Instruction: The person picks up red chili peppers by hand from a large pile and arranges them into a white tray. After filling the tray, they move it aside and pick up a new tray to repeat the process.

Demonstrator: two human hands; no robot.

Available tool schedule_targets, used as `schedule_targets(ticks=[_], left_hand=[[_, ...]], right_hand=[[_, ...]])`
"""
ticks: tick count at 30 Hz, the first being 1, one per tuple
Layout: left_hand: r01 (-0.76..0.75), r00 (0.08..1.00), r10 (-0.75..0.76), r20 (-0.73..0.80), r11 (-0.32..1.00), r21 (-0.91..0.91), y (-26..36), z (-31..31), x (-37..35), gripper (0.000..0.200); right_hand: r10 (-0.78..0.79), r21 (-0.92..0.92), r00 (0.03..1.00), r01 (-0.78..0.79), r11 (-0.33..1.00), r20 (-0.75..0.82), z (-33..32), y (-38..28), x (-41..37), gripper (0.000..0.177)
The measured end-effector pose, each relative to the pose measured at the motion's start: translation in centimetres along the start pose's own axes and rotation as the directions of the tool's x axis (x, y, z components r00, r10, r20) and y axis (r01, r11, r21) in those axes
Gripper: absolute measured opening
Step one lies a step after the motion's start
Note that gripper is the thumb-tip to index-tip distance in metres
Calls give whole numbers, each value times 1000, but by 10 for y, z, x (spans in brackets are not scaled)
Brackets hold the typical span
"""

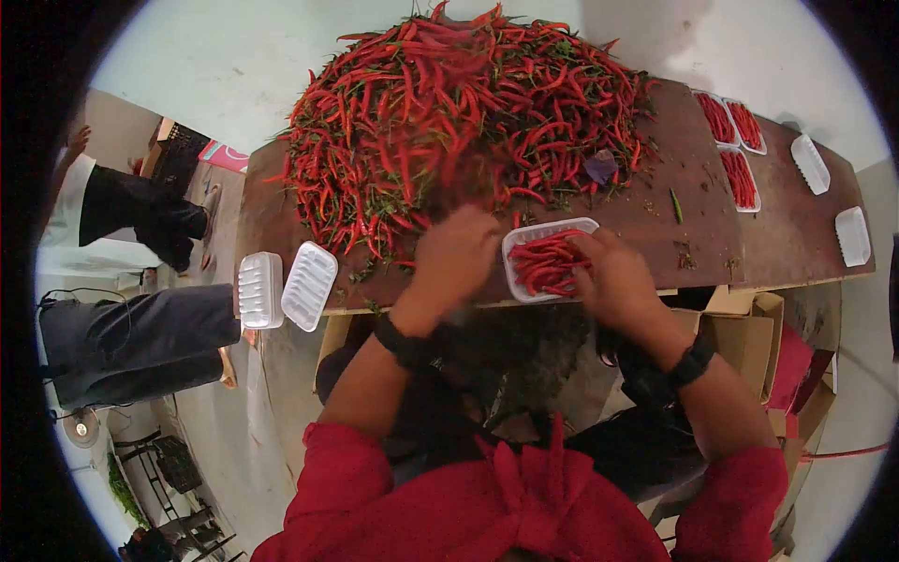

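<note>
Well left of the tray (510,266), two people's legs (140,347) show beyond the table (693,225). Nearer the tray, still to its left, white empties (310,286) lie at the table's end, bottoms up. The pile (375,140) of red chillies spreads behind the tray and to its left. The left hand (459,248) is just left of the tray, at the pile's near edge; its fingertips are blurred, so its grip cannot be told. In the tray lie red chillies (546,262). The right hand (613,276) is at the tray's right side, fingers curved in a narrow gap over these chillies. Right of the tray come a green chilli (676,205), three filled trays (740,180) and two spares (810,164).
</note>
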State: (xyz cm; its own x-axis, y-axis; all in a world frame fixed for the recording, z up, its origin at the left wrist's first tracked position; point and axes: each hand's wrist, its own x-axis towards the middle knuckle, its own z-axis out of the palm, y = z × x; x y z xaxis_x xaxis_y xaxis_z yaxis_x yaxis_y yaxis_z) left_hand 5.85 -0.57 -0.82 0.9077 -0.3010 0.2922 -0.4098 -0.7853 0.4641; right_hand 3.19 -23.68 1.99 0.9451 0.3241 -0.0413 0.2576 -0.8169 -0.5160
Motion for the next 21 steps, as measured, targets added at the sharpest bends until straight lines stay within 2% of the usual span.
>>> schedule_targets(ticks=[1,3,4,6,12,21], left_hand=[[-1,1000,1,-2,1000,0,-7,-5,0,11],[53,998,-47,-36,979,198,-20,-17,-2,12],[52,998,-45,-39,979,197,-24,-20,-4,12],[66,997,-75,15,948,312,-32,-25,-7,14],[34,998,-51,44,945,324,-35,-29,-8,20],[-64,996,35,78,913,402,-33,-33,-7,17]], right_hand=[[17,-47,1000,-17,999,4,-2,-1,1,35],[-18,-34,1000,17,999,-25,-1,2,2,34],[-52,-21,997,51,998,-53,-1,2,2,32],[-64,-14,996,63,998,-62,-3,2,3,31],[-87,-6,994,87,996,-68,-4,1,4,27],[-81,-58,996,79,995,-41,1,2,3,27]])
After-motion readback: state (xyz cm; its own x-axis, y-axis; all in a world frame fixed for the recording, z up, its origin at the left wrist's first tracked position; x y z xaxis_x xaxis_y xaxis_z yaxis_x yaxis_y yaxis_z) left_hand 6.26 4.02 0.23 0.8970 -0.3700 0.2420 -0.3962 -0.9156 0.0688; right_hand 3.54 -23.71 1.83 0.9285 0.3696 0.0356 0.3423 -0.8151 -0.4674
